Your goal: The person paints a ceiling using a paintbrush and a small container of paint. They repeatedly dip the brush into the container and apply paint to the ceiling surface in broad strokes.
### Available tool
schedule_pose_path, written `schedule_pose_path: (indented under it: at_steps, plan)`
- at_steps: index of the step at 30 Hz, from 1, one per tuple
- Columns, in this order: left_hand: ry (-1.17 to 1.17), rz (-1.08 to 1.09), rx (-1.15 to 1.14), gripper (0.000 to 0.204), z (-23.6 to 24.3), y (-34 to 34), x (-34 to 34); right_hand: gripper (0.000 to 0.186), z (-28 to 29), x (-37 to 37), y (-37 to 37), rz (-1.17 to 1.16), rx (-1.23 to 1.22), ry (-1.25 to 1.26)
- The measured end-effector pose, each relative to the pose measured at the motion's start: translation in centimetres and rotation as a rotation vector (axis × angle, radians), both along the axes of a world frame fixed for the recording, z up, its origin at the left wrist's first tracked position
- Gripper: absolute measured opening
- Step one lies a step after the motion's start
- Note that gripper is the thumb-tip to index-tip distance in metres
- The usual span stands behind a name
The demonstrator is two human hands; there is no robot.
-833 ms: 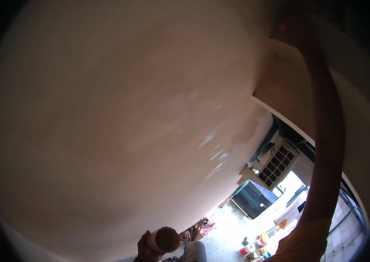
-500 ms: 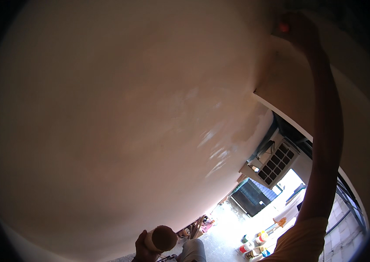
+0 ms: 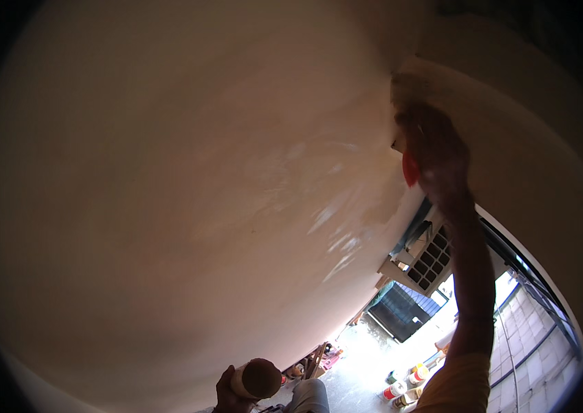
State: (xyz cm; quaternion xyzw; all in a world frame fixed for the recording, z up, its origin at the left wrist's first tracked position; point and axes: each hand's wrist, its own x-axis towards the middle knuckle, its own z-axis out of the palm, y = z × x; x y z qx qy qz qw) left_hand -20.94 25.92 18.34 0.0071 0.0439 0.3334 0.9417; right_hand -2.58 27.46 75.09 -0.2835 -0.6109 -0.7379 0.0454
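My right hand (image 3: 439, 151) is raised to the edge where the large pale wall (image 3: 188, 193) meets a brownish surface on the right. Its fingers are closed round a red-handled putty knife (image 3: 409, 169); the blade is mostly lost in shadow and behind the hand. Low in the view, my left hand (image 3: 227, 389) grips a round, light-coloured tub (image 3: 242, 380) from its left side. The tub's open top faces up and shows a dark brown inside; what is in it I cannot make out. White streaks and duller patches mark the wall between the hands.
Several paint cans (image 3: 405, 389) stand on the bright floor at the lower right. Assorted clutter (image 3: 319, 359) lies along the wall's foot. Farther off are a gridded window panel (image 3: 431, 258) and a dark gate (image 3: 396, 311). A white block wall (image 3: 532, 358) rises outside.
My right hand has come down and to the left with the putty knife, from the upper corner to the wall's edge. My left hand and the tub have barely shifted.
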Motion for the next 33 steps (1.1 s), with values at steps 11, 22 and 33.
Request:
schedule_pose_path:
  at_steps: [11, 22, 33]
  plan:
    - [0.104, -0.027, 0.066, 0.062, 1.5, -0.9, -0.8, 0.023, -12.7, 4.1, -3.5, 0.789, -0.18, 1.293]
    - [0.138, -0.067, 0.012, 0.059, 2.8, -0.6, -0.1, 0.022, -11.0, 6.6, -3.7, 1.206, -0.155, 1.334]
    - [0.19, -0.037, 0.01, 0.057, 2.8, -0.9, -0.4, 0.019, -5.9, 7.8, -1.1, 0.57, 0.173, 0.48]
